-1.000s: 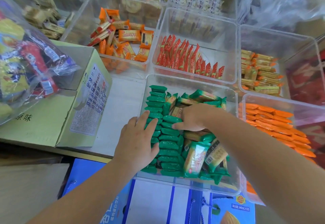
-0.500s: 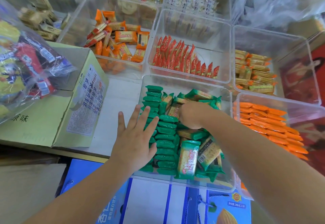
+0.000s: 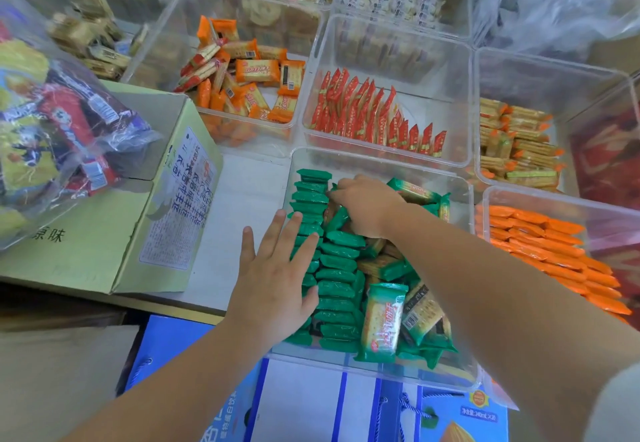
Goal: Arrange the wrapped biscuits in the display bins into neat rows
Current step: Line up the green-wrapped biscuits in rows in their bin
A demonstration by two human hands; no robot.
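Left hand (image 3: 273,282), fingers (image 3: 277,230) spread flat on rowed green biscuits (image 3: 337,289), bin (image 3: 346,367) at table (image 3: 242,199) near edge, right hand (image 3: 369,207) fingers curled among them, grip unclear

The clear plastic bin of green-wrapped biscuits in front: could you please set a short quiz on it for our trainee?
1. True or false: the left hand is clenched in a fist.
2. In the clear plastic bin of green-wrapped biscuits, which side holds the jumbled packets? A: the person's left. B: the person's right. C: neither.
3. What colour are the wrappers of the upright packets in the bin just behind?
Key: 1 false; 2 B; 3 red.
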